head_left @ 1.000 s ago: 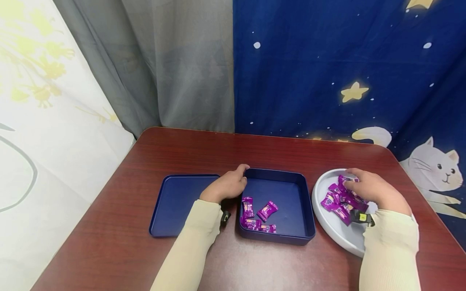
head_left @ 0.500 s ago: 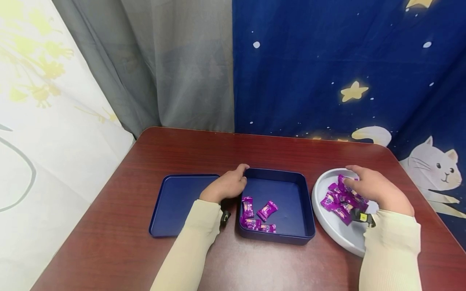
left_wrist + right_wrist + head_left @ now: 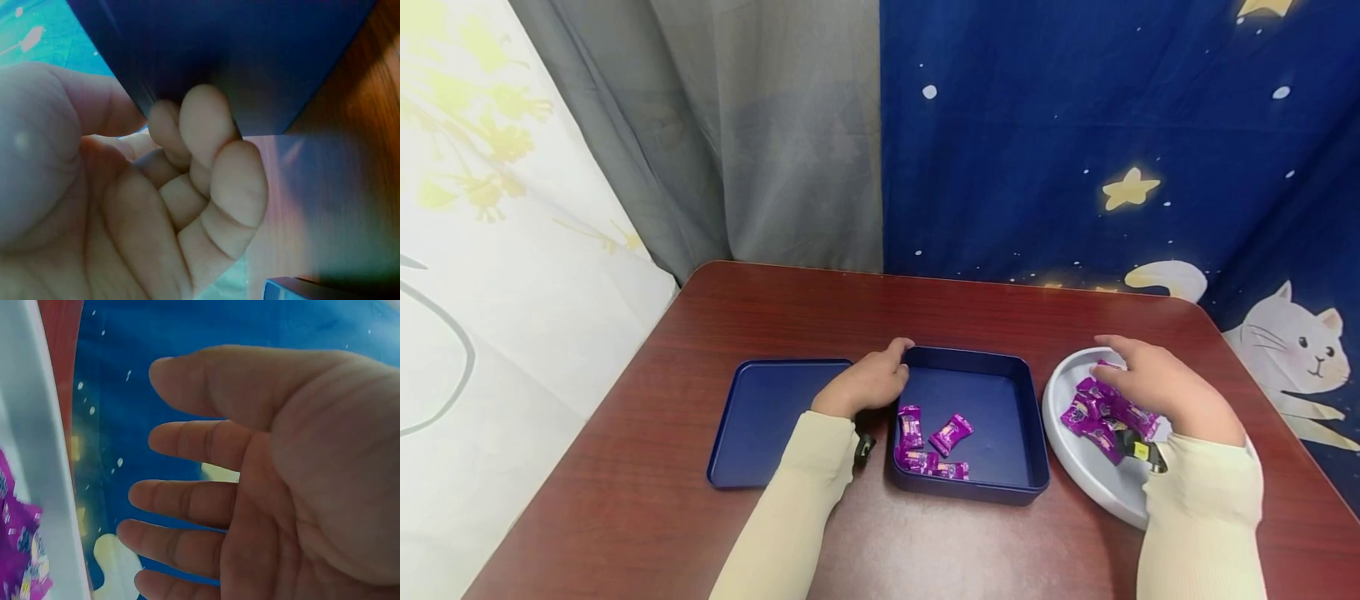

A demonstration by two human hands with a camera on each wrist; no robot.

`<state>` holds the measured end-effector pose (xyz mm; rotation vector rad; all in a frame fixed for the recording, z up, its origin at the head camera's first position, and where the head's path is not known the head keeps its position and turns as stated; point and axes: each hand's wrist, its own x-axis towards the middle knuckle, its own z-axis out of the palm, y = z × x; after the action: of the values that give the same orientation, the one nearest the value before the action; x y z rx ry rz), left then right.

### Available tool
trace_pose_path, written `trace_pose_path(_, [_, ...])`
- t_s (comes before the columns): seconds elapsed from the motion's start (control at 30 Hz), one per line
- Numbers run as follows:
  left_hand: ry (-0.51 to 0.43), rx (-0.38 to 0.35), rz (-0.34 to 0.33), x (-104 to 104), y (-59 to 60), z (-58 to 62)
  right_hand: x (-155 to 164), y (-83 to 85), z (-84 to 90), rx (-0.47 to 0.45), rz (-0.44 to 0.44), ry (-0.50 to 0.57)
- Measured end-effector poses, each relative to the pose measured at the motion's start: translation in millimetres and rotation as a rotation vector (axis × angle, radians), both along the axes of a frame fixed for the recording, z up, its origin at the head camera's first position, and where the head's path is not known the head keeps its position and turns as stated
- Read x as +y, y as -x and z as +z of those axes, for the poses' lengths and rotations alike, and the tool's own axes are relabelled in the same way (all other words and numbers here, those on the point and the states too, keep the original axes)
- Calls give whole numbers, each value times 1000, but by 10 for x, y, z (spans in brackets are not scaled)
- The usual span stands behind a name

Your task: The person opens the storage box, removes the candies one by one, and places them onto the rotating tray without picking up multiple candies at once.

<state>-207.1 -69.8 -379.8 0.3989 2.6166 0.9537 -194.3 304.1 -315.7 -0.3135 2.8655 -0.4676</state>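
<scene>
My left hand (image 3: 868,382) grips the left wall of a dark blue rectangular box (image 3: 1000,417) near its back corner. In the left wrist view, curled fingers (image 3: 209,125) lie against the box wall (image 3: 250,56), with the thumb at its edge. Several purple wrapped candies (image 3: 951,435) lie along the left and front inside the box. Over a round white plate (image 3: 1105,486), my right hand (image 3: 1176,392) hovers above a pile of similar candies (image 3: 1093,408). The right wrist view shows its fingers (image 3: 181,494) spread and nearly straight, with an empty palm.
A flat dark blue lid (image 3: 767,425) lies left of the box, partly covered by the left forearm. Everything stands on a reddish-brown wooden table (image 3: 955,308). Grey and blue curtains (image 3: 1037,150) hang behind the table's back edge.
My right hand has lifted slightly and shifted left over the candies on the plate, its fingers opening out. The left hand and box have stayed still.
</scene>
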Motion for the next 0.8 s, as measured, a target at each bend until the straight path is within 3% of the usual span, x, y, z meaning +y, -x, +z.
trace_pose_path(0.27, [2, -2, 2, 1, -1, 0, -312, -56, 94, 96, 112, 12])
trace_pose_path(0.8, [2, -14, 11, 8, -11, 28, -836, -203, 179, 107, 229, 63])
